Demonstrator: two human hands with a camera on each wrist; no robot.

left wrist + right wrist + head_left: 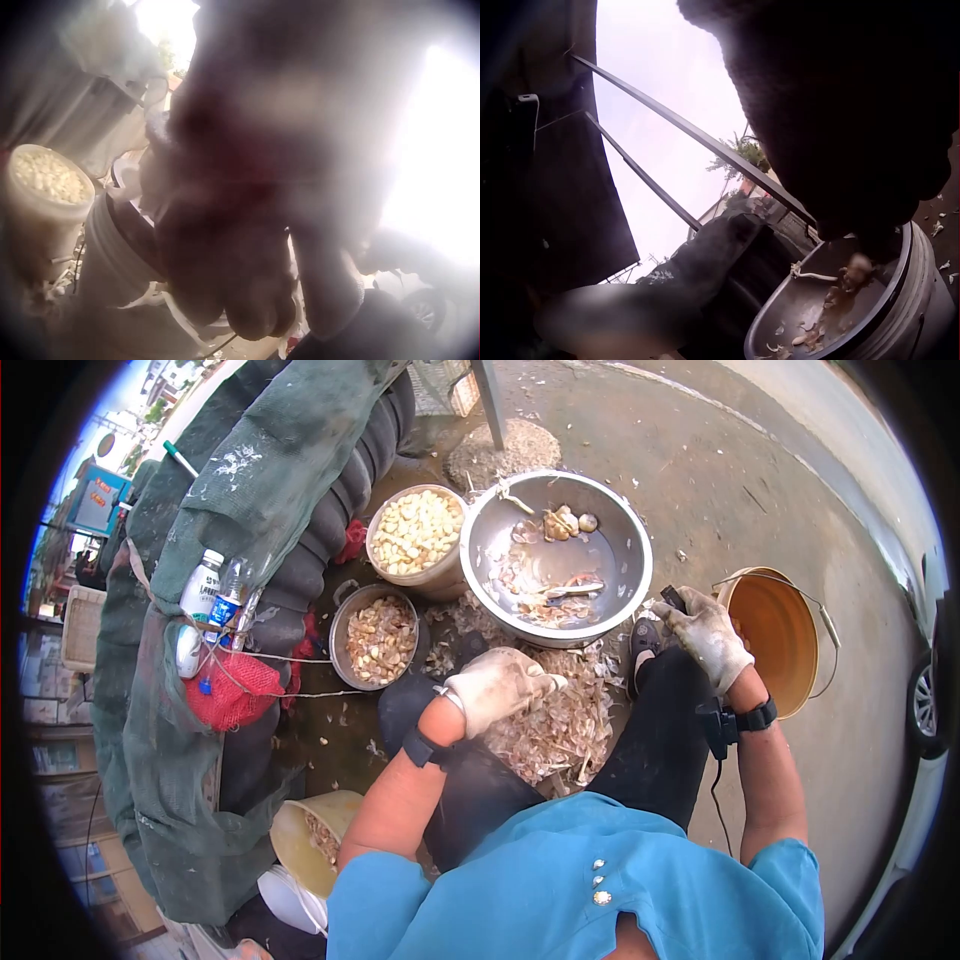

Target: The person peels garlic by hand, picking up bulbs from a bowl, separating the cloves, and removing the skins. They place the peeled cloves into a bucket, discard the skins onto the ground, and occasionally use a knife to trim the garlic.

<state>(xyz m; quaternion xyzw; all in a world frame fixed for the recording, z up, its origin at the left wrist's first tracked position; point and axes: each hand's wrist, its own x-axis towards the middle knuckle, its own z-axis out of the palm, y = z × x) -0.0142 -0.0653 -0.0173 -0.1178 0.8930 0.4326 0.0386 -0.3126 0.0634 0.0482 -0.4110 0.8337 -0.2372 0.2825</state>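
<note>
My left hand (505, 685), in a pale, soiled work glove, hovers over a heap of garlic skins (570, 735) between the knees. Its fingers bend downward in the left wrist view; I cannot tell whether something is inside them. The gloved right hand (708, 640) grips a small dark object (673, 598) whose end sticks out at the fingers, beside the orange-lined bucket (800, 650). In front, a wide metal basin (625, 575) holds a few garlic bulbs (562, 523), loose skins and a slim pale object (575, 589). That basin also shows below the dark right hand in the right wrist view.
Left of the basin stand a bucket of peeled garlic cloves (415, 532) and a smaller pot of cloves with skins (375, 642). Tyres under green netting (250, 510) line the left side, with bottles (200, 585) and a red mesh bag (235, 690). A yellowish bucket (300, 840) sits behind.
</note>
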